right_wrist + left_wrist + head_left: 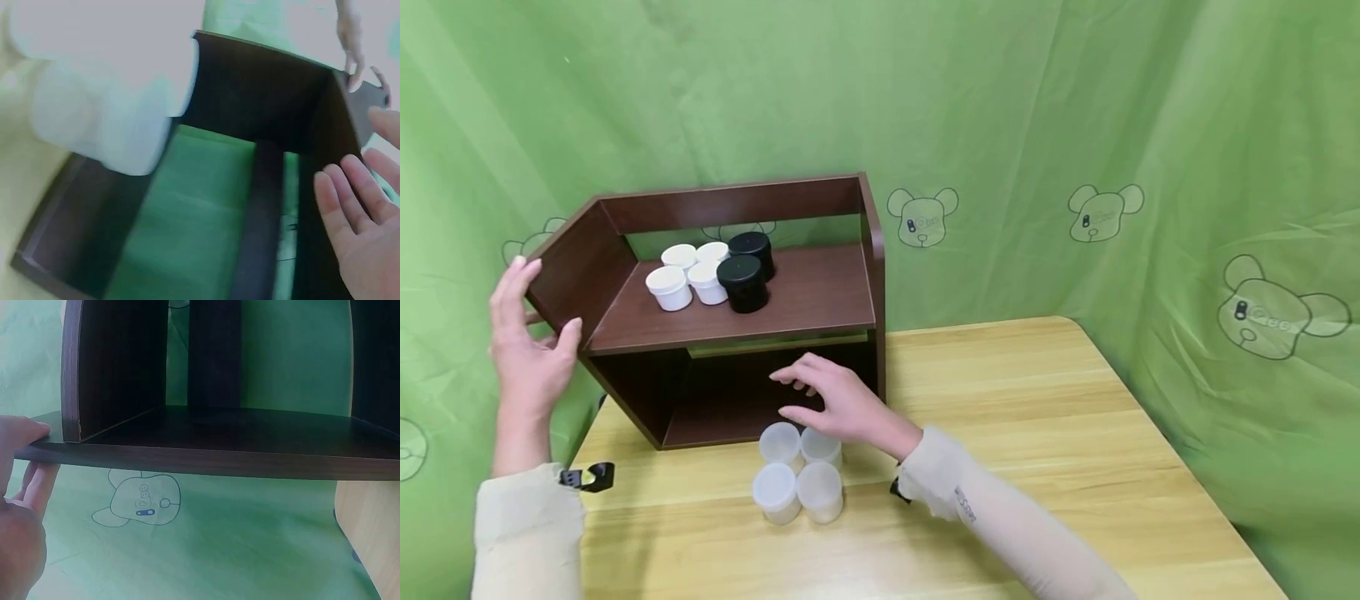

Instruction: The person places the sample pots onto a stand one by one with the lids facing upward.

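A dark brown two-tier shelf (820, 287) stands at the table's back left. My left hand (531, 358) grips the edge of its left side panel, thumb on one face and fingers on the other, as the left wrist view also shows (22, 531). My right hand (842, 404) hovers before the lower compartment with relaxed fingers, holding nothing. Just below it, several translucent lidded cups (777, 487) are grouped on the table, partly overlapped by the hand. On the upper tier sit several white lidded jars (668, 287) beside two black jars (742, 285).
The wooden table (1000, 417) extends to the right of the shelf. Green curtains (1000, 100) printed with bear heads hang behind and at both sides. The shelf's lower compartment (730, 412) faces me, with a gap at its back.
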Demonstrator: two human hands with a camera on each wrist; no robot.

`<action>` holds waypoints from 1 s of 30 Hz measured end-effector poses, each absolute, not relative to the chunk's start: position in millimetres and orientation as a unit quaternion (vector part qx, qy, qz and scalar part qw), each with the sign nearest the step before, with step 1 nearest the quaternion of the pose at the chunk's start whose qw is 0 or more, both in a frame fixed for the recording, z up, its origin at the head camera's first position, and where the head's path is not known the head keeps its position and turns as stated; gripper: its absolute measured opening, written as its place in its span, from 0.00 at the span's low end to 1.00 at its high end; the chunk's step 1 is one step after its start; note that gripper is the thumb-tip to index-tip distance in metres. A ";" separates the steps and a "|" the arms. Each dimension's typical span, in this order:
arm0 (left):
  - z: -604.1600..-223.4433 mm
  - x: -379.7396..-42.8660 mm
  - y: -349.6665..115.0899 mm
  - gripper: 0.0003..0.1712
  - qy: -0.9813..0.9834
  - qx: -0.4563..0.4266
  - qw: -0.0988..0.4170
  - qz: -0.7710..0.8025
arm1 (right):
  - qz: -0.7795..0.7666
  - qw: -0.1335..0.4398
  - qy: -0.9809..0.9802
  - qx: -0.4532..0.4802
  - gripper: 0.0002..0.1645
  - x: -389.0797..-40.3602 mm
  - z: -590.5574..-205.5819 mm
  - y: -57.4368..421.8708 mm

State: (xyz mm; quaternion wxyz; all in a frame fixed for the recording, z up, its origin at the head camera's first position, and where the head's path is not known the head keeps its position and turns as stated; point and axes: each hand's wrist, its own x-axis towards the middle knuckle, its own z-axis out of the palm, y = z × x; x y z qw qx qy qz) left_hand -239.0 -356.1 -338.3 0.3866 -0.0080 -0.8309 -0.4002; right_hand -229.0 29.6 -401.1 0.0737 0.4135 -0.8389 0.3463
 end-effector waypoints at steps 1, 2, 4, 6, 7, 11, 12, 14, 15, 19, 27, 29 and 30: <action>-337.6 -238.8 -355.9 0.48 -0.831 -0.008 0.386 -0.401 | 0.348 0.051 -0.843 0.407 0.26 -229.6 -405.4 31.8; -336.8 -238.5 -355.4 0.48 -0.831 -0.007 0.386 -0.401 | 0.350 0.030 -0.847 0.399 0.27 -230.9 -410.5 34.0; -334.4 -236.4 -352.4 0.48 -0.832 0.000 0.385 -0.399 | 0.351 -0.003 -0.852 0.390 0.28 -234.6 -422.0 38.0; -333.0 -234.9 -350.7 0.47 -0.832 0.002 0.383 -0.401 | 0.352 -0.029 -0.853 0.384 0.29 -238.9 -433.3 42.0; -332.6 -234.6 -350.4 0.47 -0.832 0.004 0.382 -0.401 | 0.352 -0.039 -0.853 0.383 0.29 -241.0 -438.8 44.1; -334.3 -236.3 -352.6 0.47 -0.832 0.001 0.381 -0.402 | 0.344 -0.068 -0.856 0.379 0.30 -246.5 -455.9 52.0; -335.3 -237.4 -353.8 0.47 -0.832 0.000 0.382 -0.401 | 0.341 -0.073 -0.858 0.378 0.30 -247.1 -459.3 53.9; -336.0 -238.1 -354.7 0.47 -0.833 -0.002 0.383 -0.400 | 0.341 -0.082 -0.858 0.374 0.30 -247.7 -464.2 57.0; -336.3 -238.4 -355.1 0.47 -0.833 -0.003 0.384 -0.399 | 0.342 -0.087 -0.858 0.373 0.30 -248.1 -466.5 58.3; -336.4 -238.6 -356.7 0.47 -0.832 -0.006 0.386 -0.399 | 0.354 -0.105 -0.854 0.367 0.31 -249.8 -475.6 63.1; -337.1 -239.1 -356.3 0.47 -0.832 -0.013 0.388 -0.396 | 0.361 -0.143 -0.835 0.390 0.34 -253.3 -494.5 68.8; -337.6 -239.3 -356.3 0.47 -0.831 -0.015 0.389 -0.397 | 0.359 -0.152 -0.834 0.390 0.34 -253.6 -497.6 69.5; -337.7 -239.3 -356.3 0.47 -0.831 -0.015 0.389 -0.398 | 0.360 -0.155 -0.834 0.389 0.34 -253.5 -498.9 69.7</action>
